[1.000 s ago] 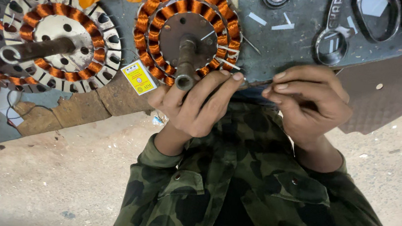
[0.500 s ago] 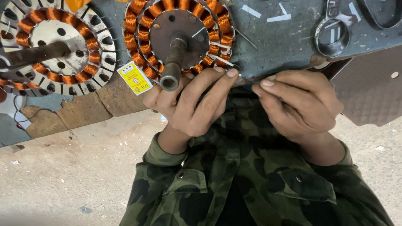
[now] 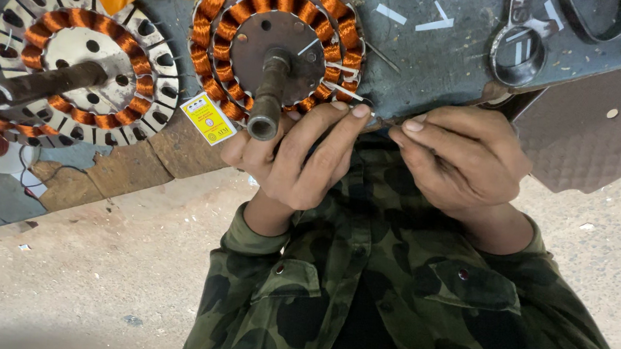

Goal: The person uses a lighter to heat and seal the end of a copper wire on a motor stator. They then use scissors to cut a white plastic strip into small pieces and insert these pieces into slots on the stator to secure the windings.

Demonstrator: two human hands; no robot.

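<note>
My left hand (image 3: pixel 293 161) steadies the heavy, rigid stator (image 3: pixel 278 40) on the bench (image 3: pixel 446 58) by its lower rim; my right hand (image 3: pixel 466 160), fingers pinched shut, holds a thin, fragile lead wire (image 3: pixel 378 118).

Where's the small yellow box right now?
In the head view, the small yellow box lies on the workbench left of centre, just below the copper-wound stator and beside the left hand.
</note>
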